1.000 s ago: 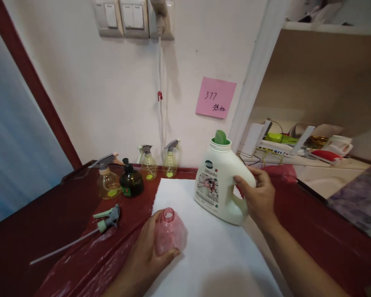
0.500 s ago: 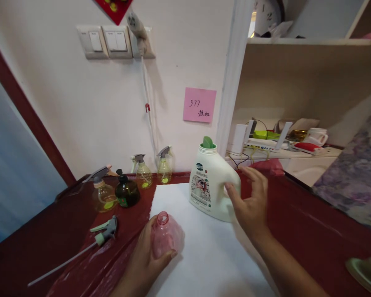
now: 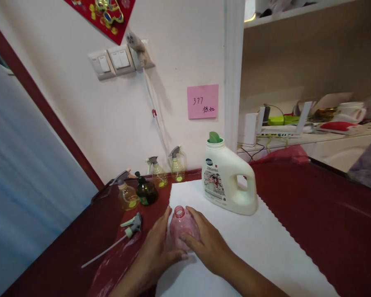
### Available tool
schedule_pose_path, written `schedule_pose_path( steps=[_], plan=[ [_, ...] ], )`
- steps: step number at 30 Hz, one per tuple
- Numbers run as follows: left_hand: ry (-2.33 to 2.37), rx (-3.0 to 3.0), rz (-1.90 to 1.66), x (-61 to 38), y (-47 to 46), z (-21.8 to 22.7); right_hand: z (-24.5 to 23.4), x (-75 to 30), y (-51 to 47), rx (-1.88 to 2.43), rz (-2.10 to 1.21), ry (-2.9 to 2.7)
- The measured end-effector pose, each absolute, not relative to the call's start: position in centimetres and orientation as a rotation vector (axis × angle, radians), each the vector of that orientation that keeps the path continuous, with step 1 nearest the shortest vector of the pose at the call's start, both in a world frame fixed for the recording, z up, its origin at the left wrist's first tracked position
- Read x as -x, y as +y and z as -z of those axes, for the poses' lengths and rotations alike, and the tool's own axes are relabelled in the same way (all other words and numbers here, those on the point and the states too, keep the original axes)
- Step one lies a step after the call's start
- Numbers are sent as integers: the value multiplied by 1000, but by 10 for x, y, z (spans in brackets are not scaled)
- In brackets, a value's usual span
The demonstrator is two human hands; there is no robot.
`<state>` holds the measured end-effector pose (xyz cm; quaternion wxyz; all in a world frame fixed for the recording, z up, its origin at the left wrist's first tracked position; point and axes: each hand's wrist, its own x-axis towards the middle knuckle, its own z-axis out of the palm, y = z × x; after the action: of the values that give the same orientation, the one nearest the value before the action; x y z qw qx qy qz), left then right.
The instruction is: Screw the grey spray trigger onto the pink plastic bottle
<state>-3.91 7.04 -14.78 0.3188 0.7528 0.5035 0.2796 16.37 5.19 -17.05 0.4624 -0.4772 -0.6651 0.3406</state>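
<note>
1. Head view shows the left hand [image 3: 156, 251] and the right hand [image 3: 208, 243] brought together around a small pink translucent plastic bottle [image 3: 181, 226]; each palm cups one side, with the fingers closed against its rounded body.
2. That bottle stands upright with its neck open and uncapped, on the near left part of a white paper sheet [image 3: 266, 243] laid over the dark red tabletop [image 3: 321, 214].
3. Judging by its thin clear wall, the bottle is probably light, a bit springy and easy to dent, and smooth enough to slip; the wide belly below the shoulder looks the surest place to hold, the narrow neck a second one.
4. A loose grey-green trigger sprayer with a long dip tube [image 3: 128, 231] lies on the tabletop just left of the sheet's edge.
5. A white handled detergent jug with a green cap [image 3: 225, 181] stands on the sheet toward its far edge, apart from both hands.
6. Three yellowish spray bottles [image 3: 128, 194] and a dark pump bottle [image 3: 146, 192] stand along the tabletop's far edge by the wall.
</note>
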Motion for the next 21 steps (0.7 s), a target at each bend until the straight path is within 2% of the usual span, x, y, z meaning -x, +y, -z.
schedule_pose_path(
  steps=[5,10,13,18,21],
  plan=[
    [1776,-2211,-724,107,86,112,167,-163,48,1264,-910,-1658],
    [2063,-2394,-145,150,98,115,161,-164,46,1309,-958,-1663],
    [2064,-2425,8,150,102,130,161,-164,47,1319,-965,-1676],
    [2081,-2438,7,145,105,138,162,-164,47,1324,-947,-1672],
    [2007,-2395,-207,145,102,126,161,-164,47,1309,-939,-1680]
  ],
)
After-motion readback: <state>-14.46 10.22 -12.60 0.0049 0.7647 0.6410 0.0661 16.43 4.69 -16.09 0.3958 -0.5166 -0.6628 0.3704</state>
